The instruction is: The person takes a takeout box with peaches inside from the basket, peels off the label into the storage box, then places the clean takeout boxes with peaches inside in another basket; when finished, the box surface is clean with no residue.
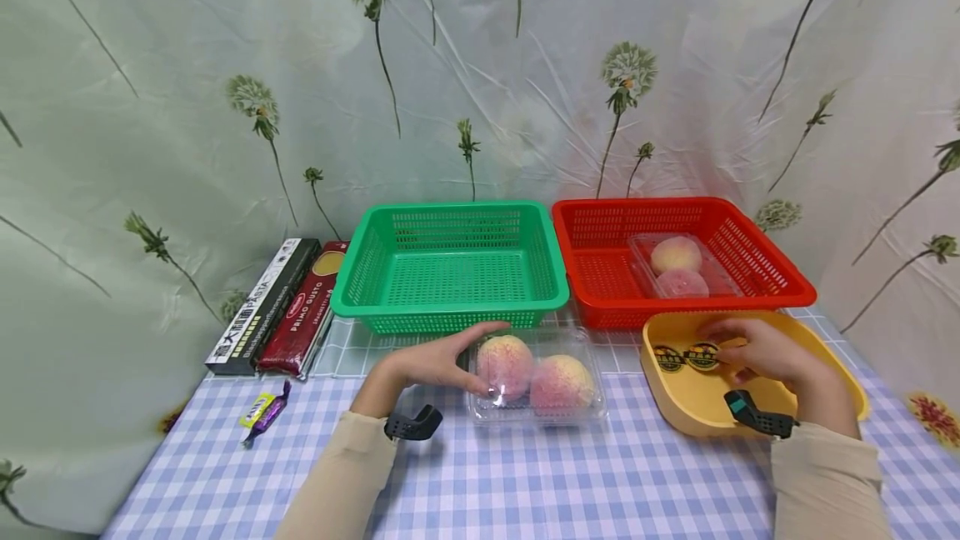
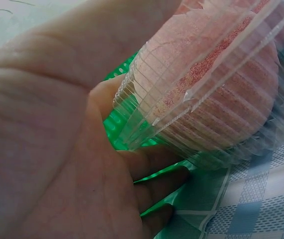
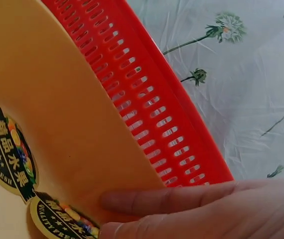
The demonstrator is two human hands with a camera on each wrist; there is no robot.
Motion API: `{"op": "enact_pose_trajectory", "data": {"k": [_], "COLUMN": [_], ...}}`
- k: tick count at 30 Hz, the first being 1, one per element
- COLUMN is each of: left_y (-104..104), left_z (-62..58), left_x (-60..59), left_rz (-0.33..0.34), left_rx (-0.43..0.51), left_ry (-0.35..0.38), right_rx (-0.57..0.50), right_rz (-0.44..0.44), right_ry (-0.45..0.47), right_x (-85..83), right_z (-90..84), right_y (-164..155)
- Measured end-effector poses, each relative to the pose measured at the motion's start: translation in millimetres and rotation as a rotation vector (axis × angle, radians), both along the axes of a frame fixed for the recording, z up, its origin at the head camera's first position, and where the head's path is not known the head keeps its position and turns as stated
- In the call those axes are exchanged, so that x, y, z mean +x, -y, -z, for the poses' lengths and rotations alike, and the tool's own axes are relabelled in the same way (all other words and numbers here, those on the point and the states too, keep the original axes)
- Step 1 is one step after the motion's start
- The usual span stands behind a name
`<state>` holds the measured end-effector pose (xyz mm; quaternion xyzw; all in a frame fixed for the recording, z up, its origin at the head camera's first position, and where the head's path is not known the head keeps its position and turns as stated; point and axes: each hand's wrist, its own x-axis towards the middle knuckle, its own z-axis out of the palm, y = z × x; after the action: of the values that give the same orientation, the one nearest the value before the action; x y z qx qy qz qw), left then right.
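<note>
Head view: the left hand [image 1: 435, 363] lay against the left end of a clear plastic clamshell [image 1: 537, 383] holding two peaches [image 1: 506, 365], which stood on the checked bench [image 1: 480, 473] just in front of the green basket [image 1: 450, 267]. Left wrist view: the fingers [image 2: 157, 167] were spread and slightly bent, cupping the ribbed wall of the clamshell [image 2: 202, 99], with the thumb over its top. The right hand [image 1: 765, 352] rested in the yellow tray [image 1: 693, 402], which sat before the red basket [image 1: 678, 261]; its fingers [image 3: 167, 199] lay nearly straight and together, touching round fruit stickers [image 1: 686, 357] on the tray floor. Whether they pinched a sticker could not be told. A second clamshell of peaches [image 1: 678, 267] lay in the red basket. Two pasta boxes [image 1: 281, 307] and a wrapped sweet [image 1: 264, 412] lay at the left of the bench.
</note>
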<state>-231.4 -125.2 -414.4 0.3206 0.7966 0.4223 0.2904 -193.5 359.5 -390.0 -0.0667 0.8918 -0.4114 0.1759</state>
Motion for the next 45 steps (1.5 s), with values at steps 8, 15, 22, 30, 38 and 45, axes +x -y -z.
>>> {"op": "enact_pose_trajectory", "data": {"k": [8,15,22,30,38,45], "left_y": [0,1,3,2,-4,-13], "left_z": [-0.6,-2.0,0.5,0.7,0.9,3.1], "left_x": [-0.4,1.7,0.1,-1.6,-2.3,-0.2], "left_rz": [0.002,0.0,0.025,0.025,0.022,-0.028], "left_rx": [0.002,-0.004,0.022,0.057,0.227,0.329], "left_ry": [0.0,0.029,0.062,0.025,0.068,0.124], "right_rx": [0.06,0.278,0.151,-0.032,-0.037,0.049], "right_rz": [0.016,-0.024,-0.004,0.291,0.702,0.701], "right_ry": [-0.046,-0.244,-0.222,-0.344,-0.441,-0.45], "right_x": [-2.7,-1.6,2.4,3.7,5.1,1.1], "right_z": [4.6,-4.4,-27.3,-32.0,-25.8,-14.8], "right_y": [-6,-7,4,-2,-7,-16]}}
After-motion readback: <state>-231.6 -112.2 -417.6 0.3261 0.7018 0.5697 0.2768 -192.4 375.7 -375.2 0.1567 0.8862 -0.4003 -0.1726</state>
